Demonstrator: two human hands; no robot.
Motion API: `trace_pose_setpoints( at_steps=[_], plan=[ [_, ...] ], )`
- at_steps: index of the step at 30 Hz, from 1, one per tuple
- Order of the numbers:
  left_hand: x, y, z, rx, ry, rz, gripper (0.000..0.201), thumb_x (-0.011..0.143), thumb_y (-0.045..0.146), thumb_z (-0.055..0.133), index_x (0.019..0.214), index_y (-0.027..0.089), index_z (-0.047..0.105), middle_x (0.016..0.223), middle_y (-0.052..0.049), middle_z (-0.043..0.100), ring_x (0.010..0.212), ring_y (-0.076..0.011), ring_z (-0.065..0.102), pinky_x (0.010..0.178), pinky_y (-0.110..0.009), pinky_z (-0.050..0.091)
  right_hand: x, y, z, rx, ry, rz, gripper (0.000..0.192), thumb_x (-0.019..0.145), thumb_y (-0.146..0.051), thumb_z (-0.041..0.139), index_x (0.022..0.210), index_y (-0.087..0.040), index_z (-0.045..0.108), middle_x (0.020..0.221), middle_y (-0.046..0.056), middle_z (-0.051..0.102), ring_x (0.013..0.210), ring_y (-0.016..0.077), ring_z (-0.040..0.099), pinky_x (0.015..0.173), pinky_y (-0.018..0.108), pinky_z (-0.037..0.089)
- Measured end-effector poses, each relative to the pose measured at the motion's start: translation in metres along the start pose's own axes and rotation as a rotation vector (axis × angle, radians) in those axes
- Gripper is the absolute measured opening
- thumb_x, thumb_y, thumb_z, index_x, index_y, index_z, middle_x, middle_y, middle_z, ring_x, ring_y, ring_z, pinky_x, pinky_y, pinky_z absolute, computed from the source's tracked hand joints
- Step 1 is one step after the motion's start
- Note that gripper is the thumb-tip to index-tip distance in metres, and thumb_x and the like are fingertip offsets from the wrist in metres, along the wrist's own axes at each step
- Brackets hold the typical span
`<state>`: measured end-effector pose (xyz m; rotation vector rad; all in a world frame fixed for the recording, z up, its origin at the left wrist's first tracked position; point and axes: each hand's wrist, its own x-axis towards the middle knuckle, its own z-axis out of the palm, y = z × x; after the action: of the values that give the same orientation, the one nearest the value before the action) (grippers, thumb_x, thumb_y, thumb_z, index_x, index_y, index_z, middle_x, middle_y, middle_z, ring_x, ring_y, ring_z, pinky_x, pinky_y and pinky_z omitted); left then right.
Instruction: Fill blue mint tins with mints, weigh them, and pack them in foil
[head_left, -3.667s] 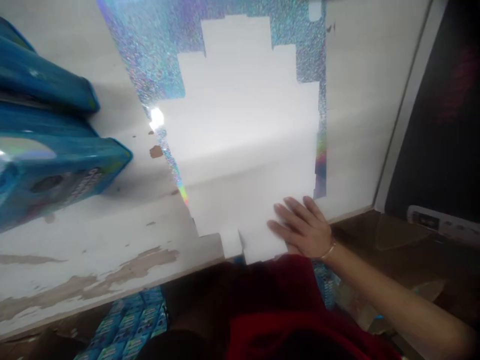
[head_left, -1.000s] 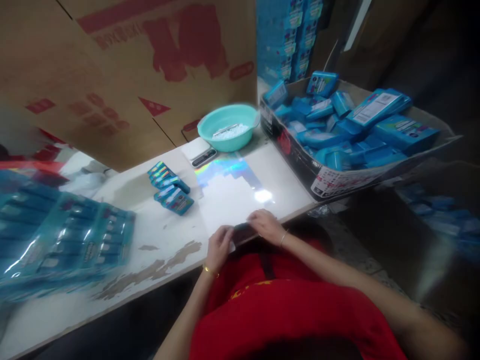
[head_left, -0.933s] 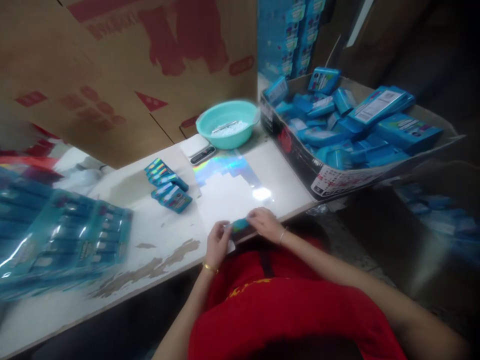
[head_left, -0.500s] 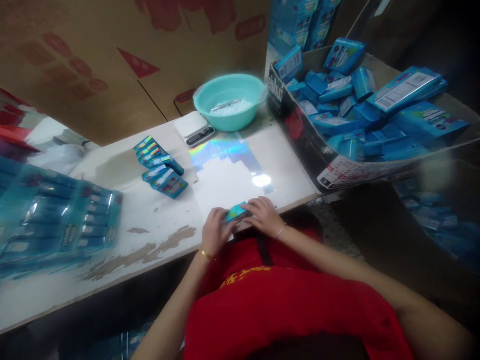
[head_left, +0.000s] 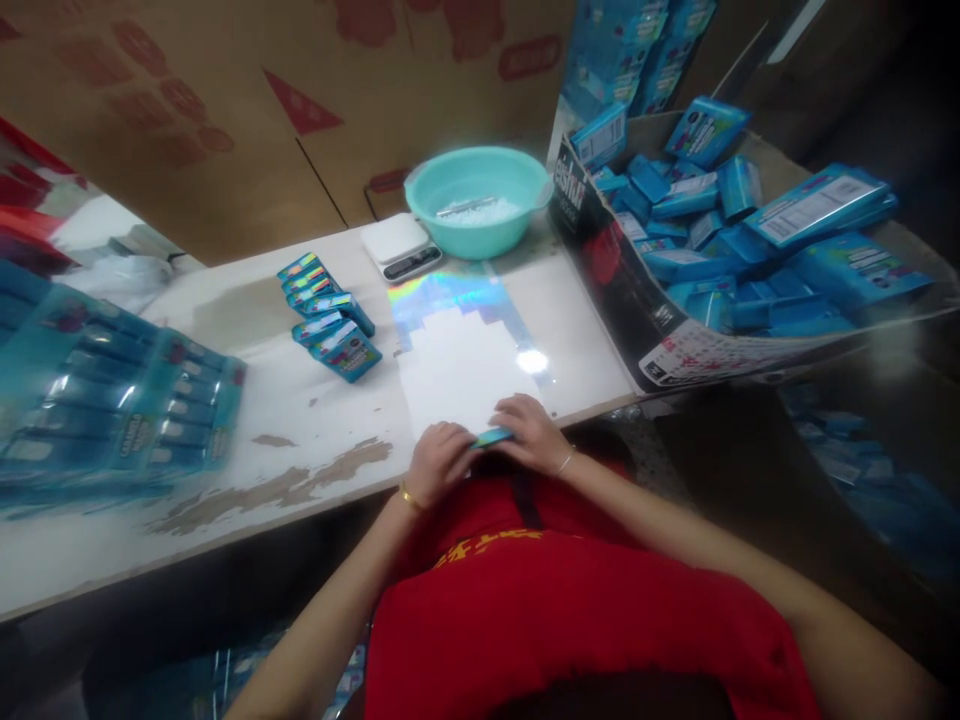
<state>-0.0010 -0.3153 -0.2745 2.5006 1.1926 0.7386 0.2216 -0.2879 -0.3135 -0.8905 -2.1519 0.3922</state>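
Between my two hands, at the table's front edge, is a small blue box [head_left: 492,437], seen mostly edge-on. My left hand [head_left: 441,462] has its fingers closed round the box's left end. The other end is gripped by my right hand [head_left: 531,432], its fingers curled over the top. Part of the box is hidden behind my fingers. Left of my hands, a short row of similar blue boxes [head_left: 345,350] leans together on the white table [head_left: 300,400]. A shiny holographic sheet [head_left: 469,350] lies flat just beyond my hands.
A turquoise basin [head_left: 480,240] with small white pieces stands at the back beside a white scale [head_left: 397,245]. At right, a large carton [head_left: 615,290] is heaped with blue boxes. Clear-wrapped blue packs [head_left: 127,400] stand at left. A brown carton wall [head_left: 225,190] rises behind.
The small box has tipped between my hands, so its broad face now shows only as a thin edge. Both hands stay on it. The view has shifted slightly.
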Motion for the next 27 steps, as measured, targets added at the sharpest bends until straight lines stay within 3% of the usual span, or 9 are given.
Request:
trace_pose_setpoints(
  at_steps=[3, 5, 7, 10, 13, 16, 22, 24, 27],
  plan=[
    [-0.017, 0.004, -0.019, -0.003, 0.065, -0.085, 0.074, 0.077, 0.057, 0.062, 0.134, 0.014, 0.042, 0.124, -0.016, 0.051, 0.113, -0.0270, 0.047, 0.098, -0.043, 0.038, -0.008, 0.001, -0.024, -0.011, -0.013, 0.033, 0.103, 0.072, -0.063, 0.065, 0.146, -0.009, 0.017, 0.143, 0.020, 0.034, 0.133, 0.0301, 0.030, 0.111, 0.051, 0.027],
    [-0.029, 0.007, -0.031, 0.050, 0.058, -0.103, 0.098, 0.065, 0.070, 0.064, 0.141, 0.015, 0.034, 0.130, -0.018, 0.047, 0.119, -0.0318, 0.043, 0.102, -0.049, 0.032, -0.015, 0.005, -0.041, -0.071, -0.097, 0.007, 0.120, 0.065, -0.071, 0.065, 0.149, -0.010, 0.005, 0.147, 0.019, 0.028, 0.138, 0.0323, 0.022, 0.115, 0.056, 0.016],
    [-0.037, 0.009, -0.036, 0.149, -0.056, -0.047, 0.101, 0.062, 0.071, 0.066, 0.141, 0.016, 0.035, 0.133, -0.018, 0.046, 0.123, -0.0353, 0.040, 0.104, -0.053, 0.029, -0.024, 0.014, -0.051, -0.123, -0.235, -0.059, 0.112, 0.069, -0.067, 0.065, 0.150, -0.012, 0.009, 0.148, 0.017, 0.028, 0.141, 0.0328, 0.016, 0.115, 0.058, 0.010],
    [-0.044, 0.007, -0.027, 0.244, -0.197, 0.047, 0.058, 0.083, 0.042, 0.060, 0.134, 0.020, 0.045, 0.134, -0.014, 0.050, 0.126, -0.0323, 0.042, 0.101, -0.051, 0.032, -0.035, 0.030, -0.052, -0.099, -0.365, -0.127, 0.066, 0.086, -0.030, 0.055, 0.144, -0.016, 0.030, 0.148, 0.012, 0.031, 0.141, 0.0264, 0.017, 0.115, 0.054, 0.017],
    [-0.044, 0.002, -0.012, 0.143, -0.088, 0.092, 0.035, 0.089, 0.016, 0.050, 0.122, 0.022, 0.056, 0.125, -0.009, 0.060, 0.119, -0.0237, 0.051, 0.096, -0.042, 0.041, -0.037, 0.042, -0.046, 0.051, -0.330, -0.117, 0.050, 0.084, -0.005, 0.038, 0.130, -0.018, 0.048, 0.143, 0.009, 0.040, 0.138, 0.0192, 0.029, 0.112, 0.050, 0.025],
    [-0.042, 0.001, -0.003, -0.028, 0.060, -0.021, 0.029, 0.089, 0.013, 0.051, 0.114, 0.024, 0.061, 0.117, -0.005, 0.065, 0.114, -0.0185, 0.056, 0.097, -0.038, 0.043, -0.034, 0.044, -0.045, 0.239, -0.270, -0.001, 0.038, 0.088, -0.008, 0.040, 0.120, -0.020, 0.055, 0.136, 0.008, 0.049, 0.133, 0.0183, 0.038, 0.111, 0.052, 0.027],
    [-0.034, 0.017, 0.003, -0.150, 0.163, -0.370, 0.012, 0.091, 0.025, 0.051, 0.092, 0.020, 0.062, 0.100, -0.005, 0.066, 0.097, -0.0183, 0.058, 0.087, -0.036, 0.044, -0.026, 0.035, -0.044, 0.404, -0.183, 0.249, 0.019, 0.093, -0.029, 0.049, 0.102, -0.023, 0.065, 0.121, 0.003, 0.062, 0.121, 0.0181, 0.051, 0.111, 0.047, 0.030],
    [-0.025, 0.021, -0.001, -0.075, 0.111, -0.437, 0.017, 0.091, 0.028, 0.047, 0.081, 0.018, 0.055, 0.087, -0.005, 0.062, 0.083, -0.0185, 0.054, 0.078, -0.035, 0.043, -0.022, 0.026, -0.039, 0.327, -0.088, 0.265, 0.020, 0.094, -0.029, 0.049, 0.102, -0.022, 0.066, 0.111, 0.004, 0.066, 0.112, 0.0178, 0.056, 0.105, 0.043, 0.036],
    [-0.003, 0.026, -0.017, 0.127, -0.119, -0.384, 0.020, 0.093, 0.025, 0.039, 0.079, 0.018, 0.052, 0.078, -0.004, 0.056, 0.076, -0.0191, 0.047, 0.076, -0.037, 0.038, -0.012, 0.006, -0.036, -0.064, -0.003, 0.159, 0.017, 0.092, -0.024, 0.051, 0.089, -0.020, 0.067, 0.107, 0.005, 0.066, 0.101, 0.0205, 0.056, 0.094, 0.042, 0.038]
  ],
)
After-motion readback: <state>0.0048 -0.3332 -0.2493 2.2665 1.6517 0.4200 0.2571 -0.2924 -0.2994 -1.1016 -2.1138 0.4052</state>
